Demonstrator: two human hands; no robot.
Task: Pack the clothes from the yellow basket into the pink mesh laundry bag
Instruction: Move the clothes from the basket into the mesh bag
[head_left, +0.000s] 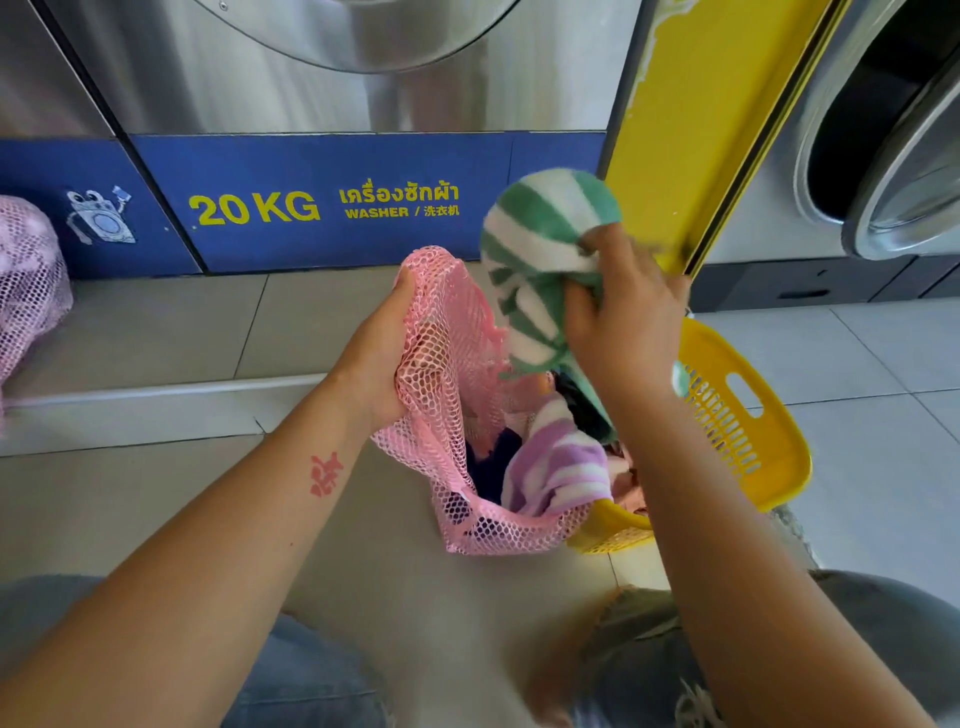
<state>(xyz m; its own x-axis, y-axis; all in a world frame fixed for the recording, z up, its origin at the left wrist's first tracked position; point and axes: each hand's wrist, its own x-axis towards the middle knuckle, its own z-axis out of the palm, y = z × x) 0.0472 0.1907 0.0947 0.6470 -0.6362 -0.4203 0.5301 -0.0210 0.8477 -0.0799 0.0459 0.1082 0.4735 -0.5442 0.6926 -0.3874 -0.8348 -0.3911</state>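
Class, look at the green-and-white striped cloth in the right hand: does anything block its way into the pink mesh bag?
Nothing visible blocks it. The left hand holds the pink mesh bag open by its rim, and the green-and-white striped cloth, gripped by the right hand, hangs right over the opening. A purple-and-white striped cloth drapes over the bag's near edge, beside the path.

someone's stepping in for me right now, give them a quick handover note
Left hand: grips the rim of the pink mesh bag, holding it open.
Right hand: holds a green-and-white striped cloth above the bag mouth.
Done: a purple striped cloth and dark items are in the bag.
Left: drop in the green cloth, then the clothes remaining in the yellow basket.
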